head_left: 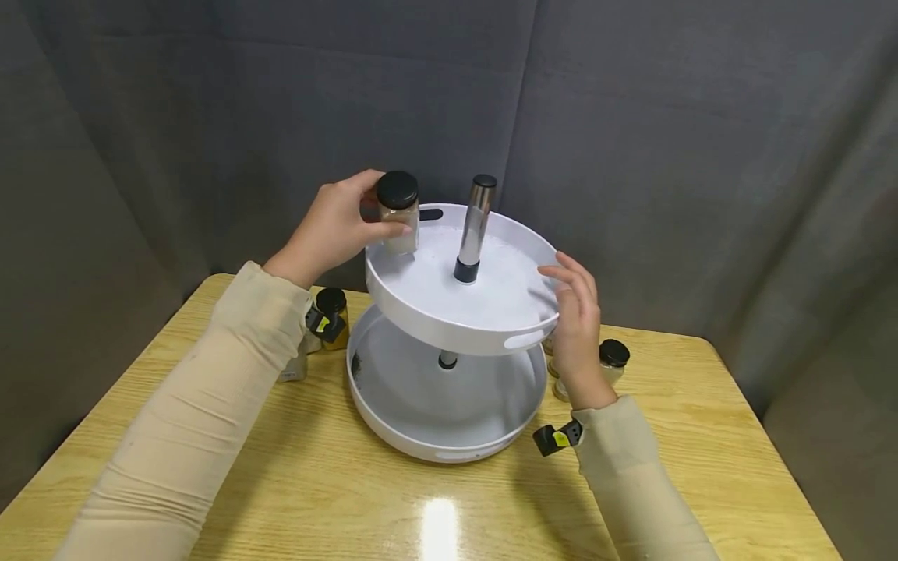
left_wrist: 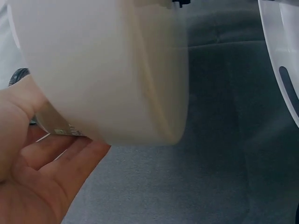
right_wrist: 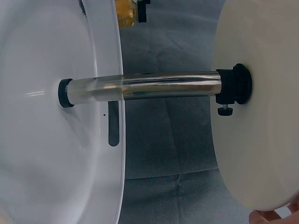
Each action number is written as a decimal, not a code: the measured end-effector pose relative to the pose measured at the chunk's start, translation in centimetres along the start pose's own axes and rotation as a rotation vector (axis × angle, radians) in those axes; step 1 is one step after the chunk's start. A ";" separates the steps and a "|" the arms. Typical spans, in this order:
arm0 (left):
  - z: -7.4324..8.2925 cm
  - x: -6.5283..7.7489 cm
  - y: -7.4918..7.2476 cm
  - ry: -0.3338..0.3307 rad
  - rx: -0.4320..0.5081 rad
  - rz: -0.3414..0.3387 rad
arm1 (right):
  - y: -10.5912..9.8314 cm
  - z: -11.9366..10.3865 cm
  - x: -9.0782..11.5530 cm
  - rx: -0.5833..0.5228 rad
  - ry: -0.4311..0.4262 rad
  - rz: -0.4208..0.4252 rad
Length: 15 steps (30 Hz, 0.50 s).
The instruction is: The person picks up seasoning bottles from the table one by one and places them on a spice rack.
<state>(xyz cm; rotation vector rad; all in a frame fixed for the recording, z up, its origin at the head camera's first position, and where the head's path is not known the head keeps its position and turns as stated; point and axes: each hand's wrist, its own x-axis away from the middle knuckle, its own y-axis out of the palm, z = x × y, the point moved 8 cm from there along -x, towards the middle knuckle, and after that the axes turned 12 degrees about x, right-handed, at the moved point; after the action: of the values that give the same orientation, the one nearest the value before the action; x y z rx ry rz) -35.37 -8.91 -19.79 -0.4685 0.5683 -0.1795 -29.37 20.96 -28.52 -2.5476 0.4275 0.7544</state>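
Our left grip clamps a jar; our right grip touches the upper tray, clamped or not, we cannot tell.

Lower tray partly hidden

Upper tray: we saw smooth plastic.
Pole: we saw glossy metal.
Desk: we saw shiny wood.
Backdrop: we saw matt cloth.
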 end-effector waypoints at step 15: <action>-0.8 0.6 0.3 -0.023 -0.036 -0.008 | 0.4 -0.5 0.2 0.000 0.002 -0.004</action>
<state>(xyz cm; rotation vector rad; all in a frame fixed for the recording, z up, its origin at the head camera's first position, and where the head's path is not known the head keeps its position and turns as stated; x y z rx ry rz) -35.32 -9.13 -20.86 -0.5073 0.5480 -0.1716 -29.16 20.38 -28.39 -2.5484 0.4225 0.7498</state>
